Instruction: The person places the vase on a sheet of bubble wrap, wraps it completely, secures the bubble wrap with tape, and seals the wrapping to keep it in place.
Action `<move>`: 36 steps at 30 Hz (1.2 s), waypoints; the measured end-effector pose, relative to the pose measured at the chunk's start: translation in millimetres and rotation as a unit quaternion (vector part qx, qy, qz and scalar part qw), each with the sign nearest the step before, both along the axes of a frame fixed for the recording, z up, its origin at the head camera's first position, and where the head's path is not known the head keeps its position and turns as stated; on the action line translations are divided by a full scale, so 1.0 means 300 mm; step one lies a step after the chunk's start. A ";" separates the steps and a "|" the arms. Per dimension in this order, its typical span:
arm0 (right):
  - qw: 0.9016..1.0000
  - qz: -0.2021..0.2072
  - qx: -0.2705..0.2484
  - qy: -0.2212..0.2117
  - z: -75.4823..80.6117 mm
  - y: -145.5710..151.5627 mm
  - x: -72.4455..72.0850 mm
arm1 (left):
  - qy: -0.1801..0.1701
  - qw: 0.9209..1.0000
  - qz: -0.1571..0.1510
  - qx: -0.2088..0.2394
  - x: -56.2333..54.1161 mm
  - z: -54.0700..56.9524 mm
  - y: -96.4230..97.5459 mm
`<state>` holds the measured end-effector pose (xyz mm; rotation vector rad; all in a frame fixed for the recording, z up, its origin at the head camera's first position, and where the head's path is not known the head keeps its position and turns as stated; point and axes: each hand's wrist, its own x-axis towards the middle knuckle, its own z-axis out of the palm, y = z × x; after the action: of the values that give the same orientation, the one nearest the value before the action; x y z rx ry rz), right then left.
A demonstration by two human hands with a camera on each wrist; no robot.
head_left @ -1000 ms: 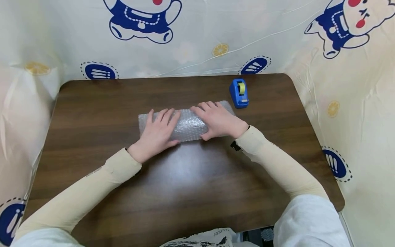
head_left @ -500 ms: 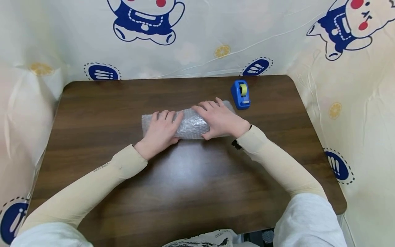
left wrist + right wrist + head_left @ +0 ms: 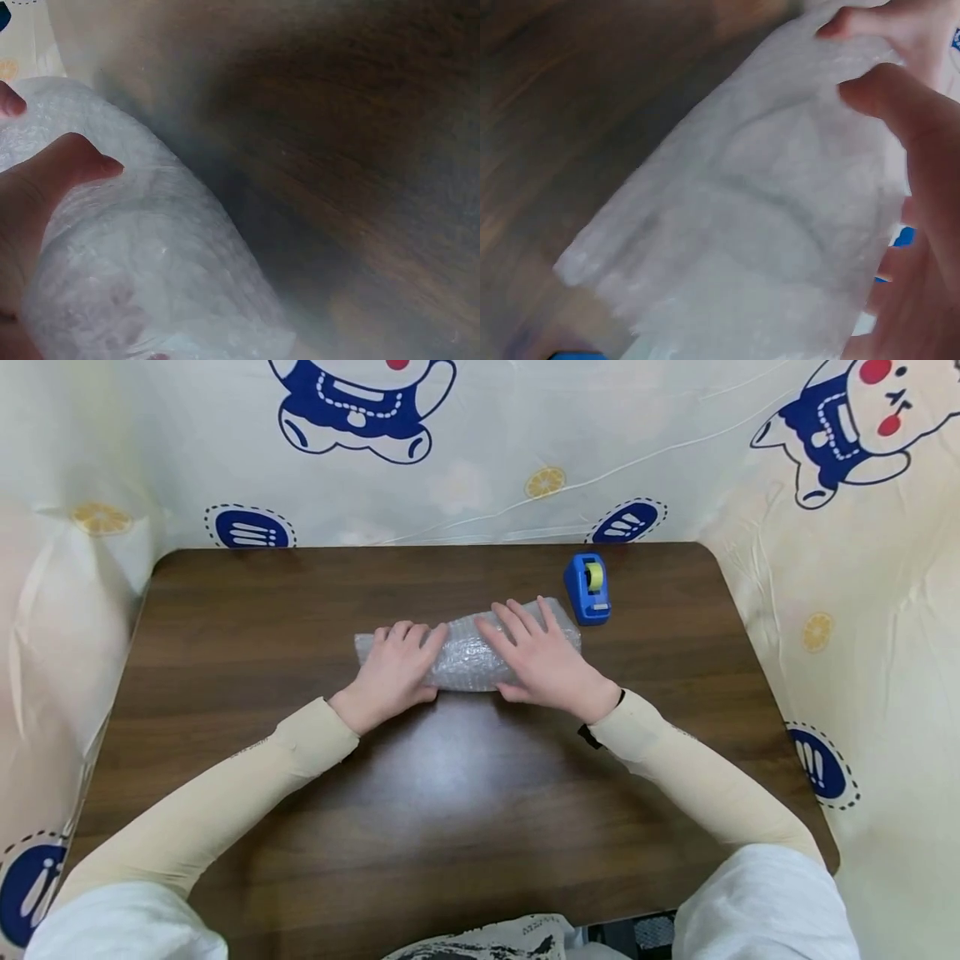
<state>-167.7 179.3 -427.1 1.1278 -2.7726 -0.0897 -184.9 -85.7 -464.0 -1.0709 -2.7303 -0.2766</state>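
Head view: left hand [image 3: 394,670] and right hand [image 3: 546,664] grip the bubble-wrap roll [image 3: 465,662]. It lies crosswise under both.

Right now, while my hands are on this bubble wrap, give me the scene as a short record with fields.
Item: bubble wrap bundle, lying lengthwise across the table
Left hand: grips the bundle's left part, thumb on the near side
Right hand: holds the right part, fingers spread over the top
Contents: cannot tell through the wrap
Nearby: blue tape dispenser with yellow roll, by the bundle's far right corner, in neither hand
Surface: brown wood-grain table
Backdrop: pale sheet with cartoon prints
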 end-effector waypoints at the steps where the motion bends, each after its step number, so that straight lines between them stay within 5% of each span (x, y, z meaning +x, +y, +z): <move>1: 1.000 -0.001 -0.003 0.008 -0.001 0.004 0.001 | -0.008 1.000 0.004 0.004 -0.003 0.006 -0.001; 7: 0.999 0.016 -0.012 0.039 -0.004 0.017 0.005 | -0.135 0.989 0.029 0.051 -0.031 0.043 -0.006; 11: 0.999 0.012 0.000 0.040 -0.020 0.026 0.007 | -0.255 0.965 0.032 0.058 -0.039 0.067 0.000; 14: 0.999 0.005 0.009 0.043 -0.026 0.022 0.016 | -0.309 0.950 0.034 0.044 -0.039 0.088 0.009; 21: 0.998 0.004 0.031 0.049 -0.028 -0.013 0.028 | -0.350 0.937 0.012 0.011 -0.030 0.120 0.015; 28: 0.999 0.022 0.029 -0.007 -0.008 -0.036 0.018 | -0.398 0.917 -0.004 -0.012 -0.043 0.121 -0.005; 33: 0.998 0.014 0.040 -0.042 0.011 -0.053 0.012 | -0.409 0.912 -0.013 -0.021 -0.063 0.110 -0.019; 36: 0.996 0.003 0.042 -0.072 0.025 -0.061 -0.007 | -0.395 0.918 0.010 -0.038 -0.073 0.115 -0.027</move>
<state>-169.9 161.1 -419.6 1.2071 -2.9171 -0.1320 -206.9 -93.7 -429.6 -1.1258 -3.4693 -0.7493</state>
